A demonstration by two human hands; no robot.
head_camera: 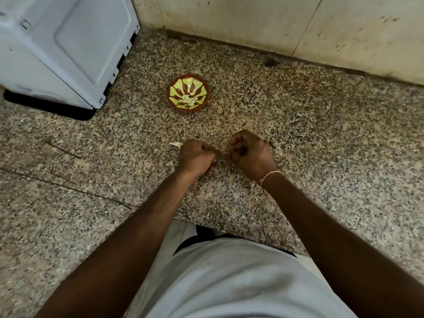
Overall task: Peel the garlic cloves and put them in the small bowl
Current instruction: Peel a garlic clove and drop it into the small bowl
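Curled left hand (196, 157) and right hand (250, 154) (fingertips together) near small bowl (174, 101)

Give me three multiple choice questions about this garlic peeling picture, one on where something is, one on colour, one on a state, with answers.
1. Where is the bowl relative to the hands?
A. Beyond them, toward the wall
B. Between them and the person
C. On the white appliance

2. What colours is the bowl?
A. Blue and white
B. Red-brown and yellow-green
C. Plain black

3. What does the bowl hold?
A. Nothing
B. Water
C. Pale peeled cloves

Answers: 1 A, the bowl sits on the counter past the left hand and right hand. 2 B, its petal pattern shows it. 3 C, pale pieces lie at its bottom.
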